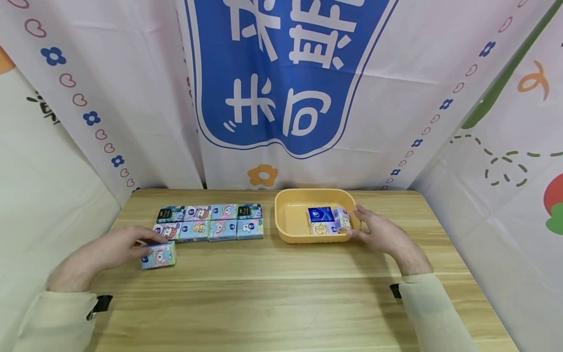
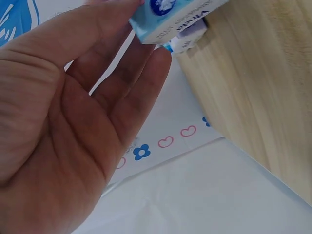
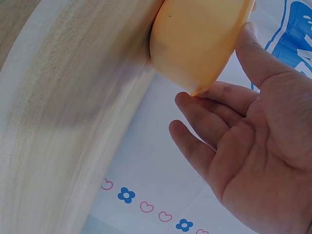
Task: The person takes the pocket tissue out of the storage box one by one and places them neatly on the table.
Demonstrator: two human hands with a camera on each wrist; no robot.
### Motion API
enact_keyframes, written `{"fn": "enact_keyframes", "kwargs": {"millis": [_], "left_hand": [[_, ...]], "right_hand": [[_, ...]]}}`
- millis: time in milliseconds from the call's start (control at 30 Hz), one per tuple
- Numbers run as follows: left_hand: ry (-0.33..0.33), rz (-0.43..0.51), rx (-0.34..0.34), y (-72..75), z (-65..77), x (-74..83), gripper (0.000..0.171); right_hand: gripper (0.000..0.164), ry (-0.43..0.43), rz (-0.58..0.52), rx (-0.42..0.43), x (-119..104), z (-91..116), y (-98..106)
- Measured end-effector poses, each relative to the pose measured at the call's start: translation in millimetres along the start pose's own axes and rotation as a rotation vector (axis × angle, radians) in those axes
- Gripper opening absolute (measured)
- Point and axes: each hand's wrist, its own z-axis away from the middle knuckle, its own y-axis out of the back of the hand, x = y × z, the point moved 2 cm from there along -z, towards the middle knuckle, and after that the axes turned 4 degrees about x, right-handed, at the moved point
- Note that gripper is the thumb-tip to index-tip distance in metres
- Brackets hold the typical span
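Note:
My left hand [image 1: 127, 247] pinches a small light-blue tissue pack [image 1: 160, 256] just in front of the left end of two rows of tissue packs [image 1: 195, 230]. The left wrist view shows thumb and fingertips on the end of this tissue pack [image 2: 170, 19], with lettering on its side. At the right end of a yellow plastic basin [image 1: 292, 239], my right hand [image 1: 380, 233] holds the rim. In the right wrist view its thumb [image 3: 261, 56] lies on one side of the basin [image 3: 195, 44] and fingers are at the other. Inside the basin lie a dark-blue pack [image 1: 320, 214], a yellow-patterned pack [image 1: 320, 228] and a tilted pack [image 1: 341, 220].
The wooden table [image 1: 281, 303] extends in front of the packs and basin. A white printed curtain [image 1: 149, 88] with a blue sign [image 1: 281, 127] hangs along the back edge. White cloth also stands at both sides.

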Motion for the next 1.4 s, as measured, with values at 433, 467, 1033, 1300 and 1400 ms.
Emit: {"fn": "enact_keyframes", "kwargs": {"millis": [433, 467, 1033, 1300, 1400], "left_hand": [[0.033, -0.091, 0.077, -4.1, -2.4, 6.7, 0.027], [0.032, -0.093, 0.078, -4.3, -2.8, 6.9, 0.027], [-0.082, -0.142, 0.127, -17.1, -38.0, 55.3, 0.024], [-0.110, -0.137, 0.145, -27.7, -62.7, 82.2, 0.025], [-0.112, -0.139, 0.143, -31.5, -72.5, 92.1, 0.026]], "right_hand": [[0.082, 0.003, -0.005, 0.001, 1, -1, -1], [0.082, 0.002, -0.006, 0.001, 1, -2, -2], [0.081, 0.014, -0.006, 0.002, 2, 0, 0], [0.081, 0.018, -0.001, 0.003, 1, 1, 1], [0.081, 0.017, 0.000, 0.003, 0, 1, 1]]}}
